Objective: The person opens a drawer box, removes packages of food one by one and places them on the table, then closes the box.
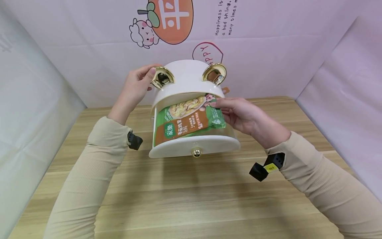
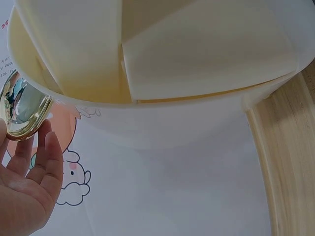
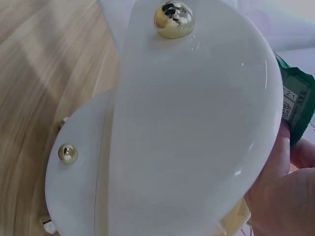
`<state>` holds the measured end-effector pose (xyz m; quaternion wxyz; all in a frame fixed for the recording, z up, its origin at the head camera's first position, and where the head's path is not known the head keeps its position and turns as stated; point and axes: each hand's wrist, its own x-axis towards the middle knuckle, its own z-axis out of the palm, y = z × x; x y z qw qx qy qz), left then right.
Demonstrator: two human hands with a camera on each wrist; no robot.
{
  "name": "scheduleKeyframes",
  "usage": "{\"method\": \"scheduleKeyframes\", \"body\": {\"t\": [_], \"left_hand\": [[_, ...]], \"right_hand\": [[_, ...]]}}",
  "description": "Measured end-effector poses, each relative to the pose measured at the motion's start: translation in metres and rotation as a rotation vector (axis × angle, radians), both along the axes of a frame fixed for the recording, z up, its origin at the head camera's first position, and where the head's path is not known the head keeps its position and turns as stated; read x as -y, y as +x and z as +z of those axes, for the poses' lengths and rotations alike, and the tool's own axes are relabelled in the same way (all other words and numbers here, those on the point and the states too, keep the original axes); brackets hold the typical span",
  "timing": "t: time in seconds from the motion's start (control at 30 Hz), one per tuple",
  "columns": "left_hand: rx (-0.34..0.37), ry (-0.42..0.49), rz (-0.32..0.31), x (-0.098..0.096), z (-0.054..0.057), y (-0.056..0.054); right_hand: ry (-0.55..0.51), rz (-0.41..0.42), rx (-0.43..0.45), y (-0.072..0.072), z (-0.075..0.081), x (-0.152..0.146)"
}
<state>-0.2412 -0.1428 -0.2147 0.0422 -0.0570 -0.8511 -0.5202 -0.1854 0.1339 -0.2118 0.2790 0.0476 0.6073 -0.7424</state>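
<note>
A white storage box point(image 1: 188, 74) with two shiny gold ear-shaped discs stands on the table. My left hand point(image 1: 135, 86) holds the left gold disc point(image 1: 162, 77) between thumb and fingers; the left wrist view shows the fingers behind its rim. The upper drawer point(image 1: 176, 148) is pulled out toward me, its front bearing a gold knob point(image 3: 174, 19). A green and orange food packet point(image 1: 186, 121) with Chinese print and a picture of noodles lies slanted in this drawer. My right hand point(image 1: 246, 118) pinches the packet's right edge, thumb on top. Its fingertips are partly hidden.
Below the pulled-out drawer, a second drawer front point(image 3: 74, 187) with a gold knob shows in the right wrist view. The wooden table point(image 1: 179, 199) reaches toward me. Printed white cloth point(image 1: 253, 59) hangs behind the box and at both sides.
</note>
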Motion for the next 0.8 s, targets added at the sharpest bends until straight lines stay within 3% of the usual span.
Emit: {"method": "scheduleKeyframes", "body": {"t": [0.43, 0.8], "left_hand": [[0.000, 0.014, -0.001, 0.001, -0.002, -0.001], [0.002, 0.012, 0.000, 0.001, -0.002, -0.002]], "right_hand": [[-0.144, -0.057, 0.082, 0.001, 0.000, 0.003], [-0.160, 0.040, 0.072, 0.000, 0.000, -0.016]]}}
